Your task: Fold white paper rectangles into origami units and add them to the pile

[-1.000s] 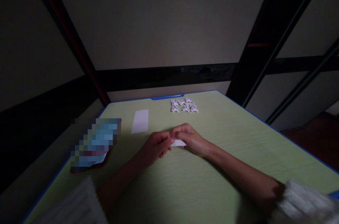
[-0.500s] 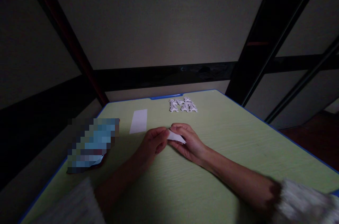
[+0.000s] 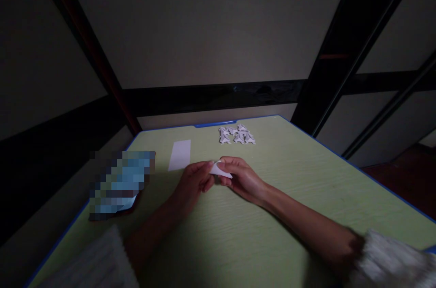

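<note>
My left hand and my right hand meet over the middle of a pale green table. Between them they pinch a small folded piece of white paper, lifted slightly off the surface, its fold pointing left. Both hands have their fingers closed on it. A flat white paper strip lies just beyond my left hand. Farther back sits a cluster of several small folded white paper pieces.
A blurred blue and red object lies near the table's left edge. The table has a blue rim. Dark beams and a plain wall stand behind it. The room is dim.
The folded paper has come up off the table and turned between my fingers. Both hands have shifted slightly away from me.
</note>
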The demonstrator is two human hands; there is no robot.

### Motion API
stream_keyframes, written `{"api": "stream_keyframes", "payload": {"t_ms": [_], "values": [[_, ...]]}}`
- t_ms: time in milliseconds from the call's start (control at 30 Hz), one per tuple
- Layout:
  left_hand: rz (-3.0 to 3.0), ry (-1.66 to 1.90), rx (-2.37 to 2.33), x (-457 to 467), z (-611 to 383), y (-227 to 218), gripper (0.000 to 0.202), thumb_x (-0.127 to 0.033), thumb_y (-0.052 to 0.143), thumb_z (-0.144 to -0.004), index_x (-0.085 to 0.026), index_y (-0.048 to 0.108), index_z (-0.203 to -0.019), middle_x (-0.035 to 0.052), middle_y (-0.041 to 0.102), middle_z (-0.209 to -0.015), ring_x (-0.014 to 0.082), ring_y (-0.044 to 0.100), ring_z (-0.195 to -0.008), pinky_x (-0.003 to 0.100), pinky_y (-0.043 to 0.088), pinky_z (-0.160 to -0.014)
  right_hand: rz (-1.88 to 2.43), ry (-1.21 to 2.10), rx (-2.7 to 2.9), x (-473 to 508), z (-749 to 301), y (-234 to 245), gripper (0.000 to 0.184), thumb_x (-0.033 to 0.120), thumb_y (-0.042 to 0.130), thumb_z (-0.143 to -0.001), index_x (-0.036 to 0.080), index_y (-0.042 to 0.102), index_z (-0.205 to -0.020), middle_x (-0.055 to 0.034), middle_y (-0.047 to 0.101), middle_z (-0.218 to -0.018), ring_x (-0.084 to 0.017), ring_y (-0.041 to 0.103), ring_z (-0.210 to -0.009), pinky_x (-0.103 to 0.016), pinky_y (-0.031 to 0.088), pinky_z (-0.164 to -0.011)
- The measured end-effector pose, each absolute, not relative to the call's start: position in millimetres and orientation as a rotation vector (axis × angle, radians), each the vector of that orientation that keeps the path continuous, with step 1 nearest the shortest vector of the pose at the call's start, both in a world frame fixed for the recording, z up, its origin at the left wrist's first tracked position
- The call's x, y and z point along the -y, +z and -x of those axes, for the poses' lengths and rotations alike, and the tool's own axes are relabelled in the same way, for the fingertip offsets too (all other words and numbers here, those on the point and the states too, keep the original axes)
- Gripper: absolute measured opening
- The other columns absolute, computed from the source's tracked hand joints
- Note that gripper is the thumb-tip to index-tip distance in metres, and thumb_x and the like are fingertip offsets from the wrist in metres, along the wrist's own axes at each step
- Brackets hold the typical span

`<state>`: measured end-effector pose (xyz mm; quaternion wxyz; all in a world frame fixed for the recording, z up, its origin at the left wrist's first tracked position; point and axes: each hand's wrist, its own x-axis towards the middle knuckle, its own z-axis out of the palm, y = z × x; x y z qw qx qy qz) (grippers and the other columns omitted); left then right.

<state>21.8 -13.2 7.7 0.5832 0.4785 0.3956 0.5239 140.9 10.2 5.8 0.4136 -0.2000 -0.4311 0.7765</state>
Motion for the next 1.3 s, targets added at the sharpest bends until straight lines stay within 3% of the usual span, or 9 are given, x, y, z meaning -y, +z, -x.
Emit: {"api": "stream_keyframes", "payload": {"t_ms": [100, 267, 533, 733, 967, 1300], "values": [[-1.109, 1.219, -0.935, 13, -21, 8, 0.034, -0.041, 0.057, -0.062, -0.016, 0.038, -0.047, -0.0102, 0.023, -0.034, 0.0026, 0.025, -0.032, 0.021, 0.013, -0.036, 0.53, 1.905, 1.171, -12, -142, 5, 0.021, 0.023, 0.057, -0.065, 0.013, 0.047, -0.049, 0.0057, 0.042, -0.036, -0.003, 0.032, -0.034, -0.02, 0.017, -0.04], [-1.107, 1.226, -0.978, 13, -19, 9, 0.03, -0.038, 0.054, -0.066, -0.015, 0.042, -0.052, -0.0074, 0.037, -0.035, 0.0025, 0.028, -0.034, 0.019, 0.015, -0.037, 0.571, 1.896, 1.292, -13, -144, 3, 0.028, 0.031, 0.055, -0.068, 0.013, 0.045, -0.049, 0.0062, 0.041, -0.037, -0.003, 0.029, -0.035, -0.021, 0.015, -0.042], [-1.074, 1.24, -1.004, 11, -19, 8, 0.038, -0.037, 0.055, -0.064, -0.017, 0.032, -0.041, -0.0093, 0.024, -0.031, 0.0041, 0.032, -0.033, 0.019, 0.021, -0.037, 0.644, 1.793, 1.323, -14, -147, 0, 0.036, 0.039, 0.058, -0.064, 0.014, 0.041, -0.046, 0.0092, 0.029, -0.034, -0.003, 0.019, -0.034, -0.023, 0.006, -0.039], [-1.039, 1.257, -0.956, 10, -17, 6, 0.04, -0.035, 0.055, -0.066, -0.017, 0.033, -0.038, -0.0083, 0.026, -0.028, 0.0059, 0.037, -0.034, 0.019, 0.025, -0.038, 0.601, 1.876, 1.273, -15, -146, 1, 0.034, 0.034, 0.058, -0.067, 0.013, 0.044, -0.044, 0.0077, 0.036, -0.031, -0.003, 0.024, -0.033, -0.022, 0.011, -0.041], [-1.156, 1.194, -0.981, 8, -15, 1, 0.035, -0.038, 0.049, -0.07, -0.015, 0.044, -0.044, -0.0031, 0.046, -0.036, 0.0071, 0.041, -0.036, 0.021, 0.026, -0.04, 0.602, 1.903, 1.243, -18, -147, 1, 0.032, 0.031, 0.057, -0.068, 0.011, 0.048, -0.045, 0.0052, 0.043, -0.033, -0.002, 0.028, -0.032, -0.022, 0.013, -0.041], [-1.139, 1.199, -0.99, 6, -15, -1, 0.038, -0.042, 0.049, -0.069, -0.017, 0.035, -0.045, -0.0078, 0.032, -0.033, 0.0038, 0.032, -0.031, 0.019, 0.019, -0.036, 0.586, 1.966, 1.167, -18, -145, 0, 0.028, 0.034, 0.056, -0.067, 0.01, 0.051, -0.054, 0.0022, 0.051, -0.043, -0.003, 0.039, -0.036, -0.018, 0.022, -0.039]]}}
